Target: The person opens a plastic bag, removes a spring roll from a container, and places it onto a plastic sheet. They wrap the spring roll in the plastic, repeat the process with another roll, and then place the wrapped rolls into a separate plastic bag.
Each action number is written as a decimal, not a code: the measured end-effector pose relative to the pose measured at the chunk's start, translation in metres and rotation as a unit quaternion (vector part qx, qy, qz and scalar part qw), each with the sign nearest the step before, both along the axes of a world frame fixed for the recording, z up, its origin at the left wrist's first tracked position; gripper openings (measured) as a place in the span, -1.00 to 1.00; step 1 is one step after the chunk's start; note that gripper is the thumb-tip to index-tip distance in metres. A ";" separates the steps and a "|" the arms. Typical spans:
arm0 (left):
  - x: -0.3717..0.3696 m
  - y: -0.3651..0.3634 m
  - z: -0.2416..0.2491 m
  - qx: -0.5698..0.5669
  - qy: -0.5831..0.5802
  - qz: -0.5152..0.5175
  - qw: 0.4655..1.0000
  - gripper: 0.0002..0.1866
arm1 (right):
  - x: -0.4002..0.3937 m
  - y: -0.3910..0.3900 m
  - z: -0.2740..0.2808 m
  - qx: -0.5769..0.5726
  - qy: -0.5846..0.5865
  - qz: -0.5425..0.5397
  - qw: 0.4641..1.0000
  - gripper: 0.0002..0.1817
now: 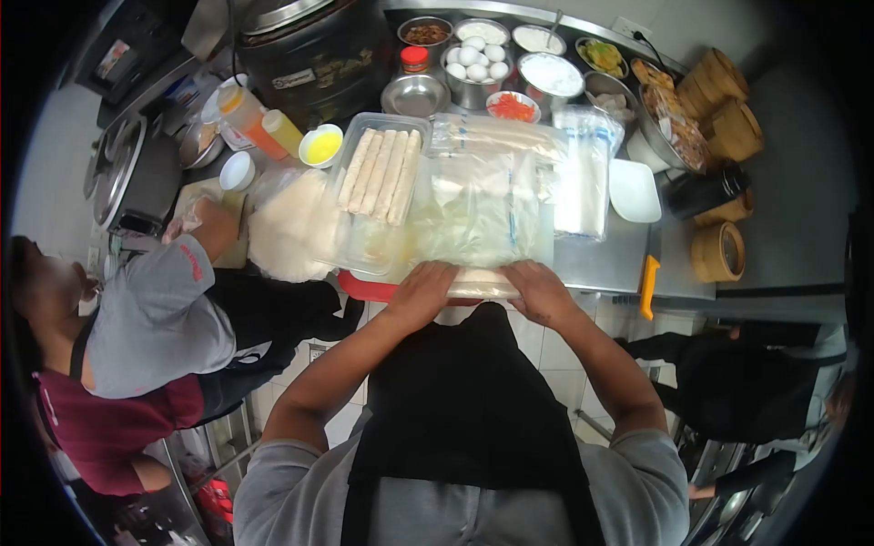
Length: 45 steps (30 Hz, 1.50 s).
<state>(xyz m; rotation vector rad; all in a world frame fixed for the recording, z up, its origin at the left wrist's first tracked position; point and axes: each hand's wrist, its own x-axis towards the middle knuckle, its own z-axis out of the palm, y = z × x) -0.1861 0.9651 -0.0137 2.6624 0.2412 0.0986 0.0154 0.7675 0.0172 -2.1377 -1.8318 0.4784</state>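
At the near edge of the work surface, a pale roll in clear plastic [482, 284] lies crosswise in front of my apron. My left hand [426, 293] is closed over its left end, and my right hand [541, 293] closes over the other end. The fingertips are partly hidden. Just beyond the roll, a clear plastic sheet [482, 214] is spread flat. Several pale rolls [381, 176] sit side by side in a clear plastic container [366, 257] to the left of the sheet. Under my left hand's side, part of a red board or tray [360, 288] shows.
A yellow-handled knife [648, 287] lies by the right edge, below a white dish [635, 191]. Bowls of ingredients, including eggs [475, 59], line the back. Squeeze bottles [252, 121] stand at left. A co-worker's gloved hand [185, 218] is over a cutting board.
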 end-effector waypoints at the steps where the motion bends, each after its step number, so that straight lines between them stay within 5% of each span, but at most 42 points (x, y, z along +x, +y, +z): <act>1: -0.003 0.002 0.000 -0.002 0.004 -0.008 1.000 -0.33 | 0.002 -0.002 -0.002 0.011 0.010 0.001 1.000 -0.30; 5: -0.015 0.008 0.009 0.044 -0.005 -0.016 0.999 -0.29 | 0.004 -0.004 -0.008 0.015 0.038 -0.010 0.999 -0.32; 8: -0.021 0.010 0.018 0.015 -0.008 0.038 0.999 -0.04 | 0.003 -0.003 -0.001 0.021 0.046 -0.008 0.999 -0.32; 15: -0.028 0.006 0.037 -0.045 -0.030 0.067 0.996 -0.05 | 0.002 -0.003 0.001 0.026 0.044 -0.010 0.999 -0.33; 24: 0.004 -0.006 0.004 0.057 -0.066 -0.040 0.995 -0.40 | -0.002 -0.005 0.005 0.047 0.038 -0.031 0.998 -0.39; 26: 0.006 -0.005 0.008 0.063 -0.088 -0.043 0.993 -0.66 | 0.001 -0.006 0.005 0.047 0.035 -0.029 0.998 -0.40; 30: 0.008 -0.002 0.017 0.057 -0.089 -0.046 0.993 -0.68 | 0.008 -0.007 0.003 0.043 0.033 -0.012 0.998 -0.45; 33: 0.008 0.003 0.016 0.002 -0.039 -0.040 0.998 -0.52 | 0.013 -0.008 0.002 0.039 0.055 -0.021 0.998 -0.50; 45: 0.026 0.024 0.018 -0.014 -0.005 -0.017 1.000 -0.67 | 0.051 0.010 -0.009 -0.070 0.178 -0.074 0.979 -0.49</act>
